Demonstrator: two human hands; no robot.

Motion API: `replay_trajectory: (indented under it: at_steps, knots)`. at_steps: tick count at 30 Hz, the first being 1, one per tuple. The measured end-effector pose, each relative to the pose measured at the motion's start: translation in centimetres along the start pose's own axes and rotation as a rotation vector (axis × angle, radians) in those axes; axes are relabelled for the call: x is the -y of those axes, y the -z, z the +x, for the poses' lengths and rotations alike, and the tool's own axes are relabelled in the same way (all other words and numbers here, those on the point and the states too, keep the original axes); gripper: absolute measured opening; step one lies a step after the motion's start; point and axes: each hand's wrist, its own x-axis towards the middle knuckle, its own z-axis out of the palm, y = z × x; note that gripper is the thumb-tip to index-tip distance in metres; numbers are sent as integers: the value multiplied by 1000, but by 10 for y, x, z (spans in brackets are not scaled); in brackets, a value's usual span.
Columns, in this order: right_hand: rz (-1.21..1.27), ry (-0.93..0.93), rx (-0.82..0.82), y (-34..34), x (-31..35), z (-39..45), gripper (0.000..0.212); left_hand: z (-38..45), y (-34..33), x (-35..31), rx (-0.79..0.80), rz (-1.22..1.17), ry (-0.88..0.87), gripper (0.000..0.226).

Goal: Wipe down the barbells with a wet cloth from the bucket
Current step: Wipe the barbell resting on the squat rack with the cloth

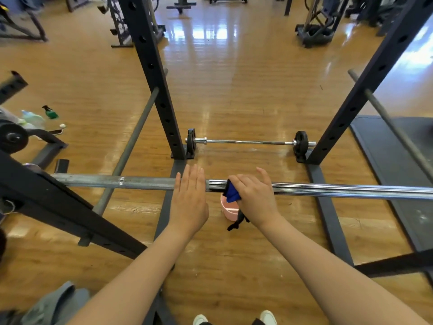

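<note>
A long steel barbell (328, 189) lies across the rack at waist height, running left to right through the middle of the view. My right hand (254, 195) grips a blue cloth (232, 193) wrapped against the bar. My left hand (189, 198) rests flat on the bar just to the left, fingers straight. On the floor below the bar stands a pink bucket (230, 210), partly hidden by the cloth and my right hand. A second barbell (248, 142) with small black plates lies on the floor further ahead.
Black rack uprights (154, 73) (365, 90) stand left and right ahead. Slanted safety bars (131, 146) (398, 132) run along both sides. Spray bottles (50, 112) lie on the wooden floor at the left. A dark mat (403, 165) covers the floor at the right.
</note>
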Motion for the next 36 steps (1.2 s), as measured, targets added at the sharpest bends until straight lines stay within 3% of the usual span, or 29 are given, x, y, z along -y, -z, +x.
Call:
replay_trajectory:
  at_steps: [15,22,24,26,31,36]
  knots:
    - [-30,-134,37,77,-174,-90,55,9,10,-135,33,-4,-64,83]
    - [-78,-218,29,105,-237,-124,51,26,20,-221,11,-58,-207,59]
    - [-92,-235,27,110,-249,-131,51,28,18,-236,16,-46,-233,76]
    - [-100,-251,28,114,-258,-137,51,30,18,-243,2,-59,-222,82]
    - [-53,-253,-19,115,-262,-138,48,29,22,-236,3,-10,-284,59]
    - [-61,-323,-69,108,-252,-137,42,28,22,-216,-7,18,-336,77]
